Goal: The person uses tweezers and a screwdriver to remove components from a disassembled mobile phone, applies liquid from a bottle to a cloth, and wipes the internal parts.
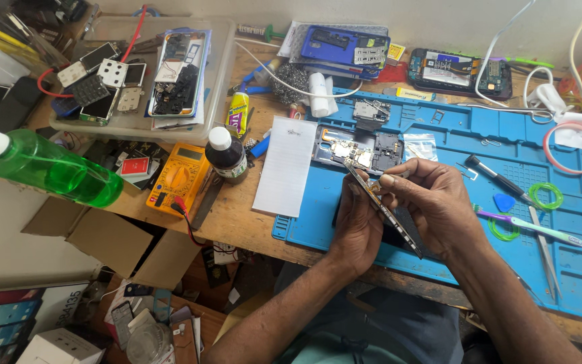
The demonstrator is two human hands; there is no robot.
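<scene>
Held edge-on above the blue mat (560, 269), near the desk's front edge: thin phone frame (380, 204), gripped from below by left hand (358, 229), pinched at top by right hand (432, 202).

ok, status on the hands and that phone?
Both hands, left hand and right hand, gripping the phone frame edge-on above the blue mat. Nothing between them.

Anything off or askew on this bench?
Yes: the green spray bottle lies tipped on its side at the bench's left edge, overhanging the cardboard box below. The phone held edge-up between the left hand and right hand is opened; no spill visible.
</scene>
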